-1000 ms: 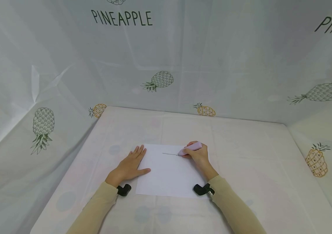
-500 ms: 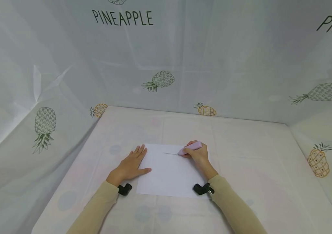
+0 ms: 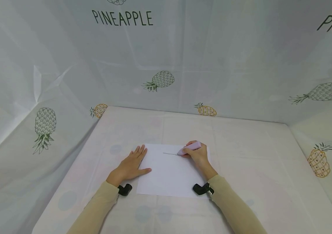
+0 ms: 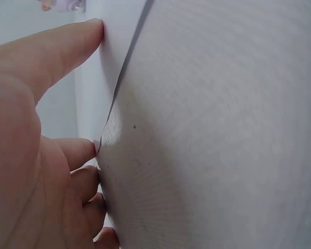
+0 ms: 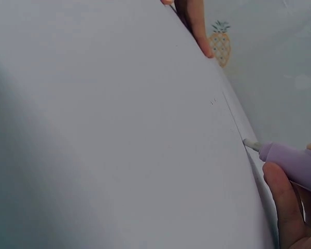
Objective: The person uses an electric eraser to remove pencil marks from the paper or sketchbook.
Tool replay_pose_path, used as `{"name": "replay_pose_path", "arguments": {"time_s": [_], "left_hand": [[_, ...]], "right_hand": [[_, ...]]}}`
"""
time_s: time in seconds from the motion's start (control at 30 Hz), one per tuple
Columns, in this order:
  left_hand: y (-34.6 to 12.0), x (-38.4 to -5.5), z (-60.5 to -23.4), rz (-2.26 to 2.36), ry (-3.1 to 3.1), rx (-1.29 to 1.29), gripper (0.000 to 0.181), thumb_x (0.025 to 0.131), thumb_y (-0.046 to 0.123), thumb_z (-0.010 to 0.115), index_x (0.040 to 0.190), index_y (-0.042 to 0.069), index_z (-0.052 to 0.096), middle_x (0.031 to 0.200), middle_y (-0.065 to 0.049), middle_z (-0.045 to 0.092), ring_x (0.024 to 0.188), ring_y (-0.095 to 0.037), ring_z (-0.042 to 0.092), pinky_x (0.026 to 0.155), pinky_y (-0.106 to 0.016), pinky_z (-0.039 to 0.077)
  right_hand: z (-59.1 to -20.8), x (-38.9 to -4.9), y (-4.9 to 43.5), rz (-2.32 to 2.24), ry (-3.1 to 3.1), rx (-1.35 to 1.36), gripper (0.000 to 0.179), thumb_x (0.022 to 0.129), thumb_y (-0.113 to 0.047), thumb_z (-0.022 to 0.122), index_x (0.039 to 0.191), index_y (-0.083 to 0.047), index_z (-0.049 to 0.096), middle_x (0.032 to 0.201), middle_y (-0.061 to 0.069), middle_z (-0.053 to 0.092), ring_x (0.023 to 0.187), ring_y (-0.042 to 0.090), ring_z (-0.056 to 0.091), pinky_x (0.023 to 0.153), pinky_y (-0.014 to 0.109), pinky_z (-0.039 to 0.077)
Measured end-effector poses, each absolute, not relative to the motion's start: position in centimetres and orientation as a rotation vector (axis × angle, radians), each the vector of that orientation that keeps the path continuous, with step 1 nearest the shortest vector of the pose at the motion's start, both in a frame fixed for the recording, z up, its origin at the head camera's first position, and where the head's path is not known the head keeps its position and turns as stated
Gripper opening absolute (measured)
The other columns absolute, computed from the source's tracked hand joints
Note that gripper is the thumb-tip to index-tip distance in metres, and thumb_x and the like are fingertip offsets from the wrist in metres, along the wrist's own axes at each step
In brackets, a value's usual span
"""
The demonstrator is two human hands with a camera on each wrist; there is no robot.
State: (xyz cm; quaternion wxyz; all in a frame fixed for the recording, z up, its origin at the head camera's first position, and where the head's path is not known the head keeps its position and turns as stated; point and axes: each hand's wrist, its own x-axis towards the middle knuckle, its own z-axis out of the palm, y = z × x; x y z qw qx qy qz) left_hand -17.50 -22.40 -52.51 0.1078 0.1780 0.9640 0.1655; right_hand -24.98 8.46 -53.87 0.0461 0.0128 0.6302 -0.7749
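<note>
A white sheet of paper (image 3: 168, 175) lies flat on the table. My left hand (image 3: 129, 165) rests on its left edge with fingers spread and thumb reaching onto the sheet; in the left wrist view its thumb and fingertips (image 4: 96, 31) touch down at the edge. My right hand (image 3: 199, 157) grips a chunky lilac pen (image 3: 193, 146) near the sheet's upper right. The right wrist view shows the pen's narrow tip (image 5: 251, 144) touching the paper at the end of a thin drawn line (image 3: 170, 153). Part of the sheet's right side is hidden under the right hand and wrist.
A pale cloth with faint dots covers the table (image 3: 259, 169). Behind and beside it hangs a pineapple-printed curtain (image 3: 227, 65). A black wrist camera (image 3: 201, 189) on my right wrist overhangs the paper's lower right corner; another camera (image 3: 125, 189) is on my left wrist.
</note>
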Motion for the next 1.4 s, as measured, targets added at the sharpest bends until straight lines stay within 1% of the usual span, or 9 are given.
{"name": "replay_pose_path", "arguments": {"time_s": [0.03, 0.13, 0.37, 0.53, 0.83, 1.03, 1.2, 1.4], "left_hand": [[-22.41, -17.48, -52.52, 0.476, 2.835, 0.520, 0.099, 0.094, 0.062, 0.056, 0.158, 0.001, 0.014, 0.165, -0.015, 0.004, 0.151, -0.034, 0.005, 0.120, -0.052, 0.013], [-22.39, -17.44, -52.52, 0.500, 2.833, 0.524, 0.098, 0.094, 0.060, 0.058, 0.158, -0.001, 0.016, 0.165, -0.017, 0.005, 0.151, -0.036, 0.005, 0.120, -0.053, 0.013], [-22.18, -17.44, -52.39, 0.504, 2.821, 0.517, 0.096, 0.095, 0.059, 0.058, 0.158, -0.001, 0.016, 0.165, -0.017, 0.006, 0.151, -0.035, 0.005, 0.120, -0.052, 0.012], [-22.17, -17.50, -52.46, 0.508, 2.821, 0.515, 0.096, 0.095, 0.059, 0.058, 0.158, -0.001, 0.017, 0.165, -0.016, 0.006, 0.151, -0.035, 0.005, 0.120, -0.052, 0.012], [-22.30, -17.48, -52.59, 0.495, 2.844, 0.536, 0.096, 0.094, 0.058, 0.059, 0.157, -0.002, 0.018, 0.165, -0.018, 0.008, 0.151, -0.037, 0.007, 0.119, -0.054, 0.015], [-22.29, -17.49, -52.46, 0.477, 2.833, 0.524, 0.096, 0.095, 0.059, 0.058, 0.158, -0.001, 0.016, 0.165, -0.016, 0.005, 0.151, -0.036, 0.006, 0.120, -0.053, 0.013], [-22.24, -17.47, -52.40, 0.494, 2.829, 0.517, 0.096, 0.095, 0.058, 0.058, 0.158, -0.001, 0.016, 0.165, -0.017, 0.005, 0.151, -0.036, 0.005, 0.120, -0.053, 0.012], [-22.27, -17.47, -52.42, 0.504, 2.838, 0.532, 0.096, 0.094, 0.057, 0.059, 0.158, -0.002, 0.017, 0.165, -0.018, 0.007, 0.151, -0.037, 0.007, 0.119, -0.054, 0.014]], "right_hand": [[-53.88, -24.98, 8.46, -2.364, 1.925, 0.035, 0.031, 0.074, 0.024, 0.070, 0.102, 0.020, 0.056, 0.088, 0.019, 0.063, 0.081, 0.030, 0.070, 0.064, 0.045, 0.061], [-53.85, -24.99, 8.44, -2.366, 1.923, 0.034, 0.031, 0.074, 0.024, 0.069, 0.102, 0.020, 0.056, 0.088, 0.019, 0.063, 0.081, 0.030, 0.070, 0.064, 0.044, 0.061], [-53.91, -25.02, 8.08, -2.368, 1.931, 0.064, 0.028, 0.075, 0.023, 0.070, 0.098, 0.015, 0.058, 0.086, 0.017, 0.063, 0.079, 0.028, 0.070, 0.062, 0.042, 0.061], [-54.19, -25.11, 7.90, -2.370, 1.938, 0.052, 0.028, 0.074, 0.023, 0.070, 0.098, 0.017, 0.057, 0.083, 0.016, 0.063, 0.076, 0.027, 0.071, 0.061, 0.043, 0.061], [-54.12, -25.05, 7.82, -2.364, 1.950, 0.073, 0.029, 0.073, 0.023, 0.071, 0.098, 0.014, 0.059, 0.084, 0.016, 0.063, 0.077, 0.026, 0.071, 0.062, 0.042, 0.061], [-53.92, -25.09, 7.92, -2.347, 1.970, 0.114, 0.030, 0.073, 0.021, 0.072, 0.100, 0.016, 0.060, 0.085, 0.016, 0.064, 0.077, 0.025, 0.071, 0.063, 0.041, 0.061], [-53.74, -25.15, 8.09, -2.329, 1.977, 0.142, 0.030, 0.075, 0.019, 0.073, 0.102, 0.014, 0.060, 0.088, 0.016, 0.063, 0.077, 0.026, 0.071, 0.063, 0.040, 0.061], [-53.78, -25.22, 8.26, -2.330, 1.973, 0.149, 0.030, 0.075, 0.019, 0.073, 0.102, 0.014, 0.059, 0.087, 0.016, 0.064, 0.077, 0.025, 0.071, 0.063, 0.040, 0.061]]}}
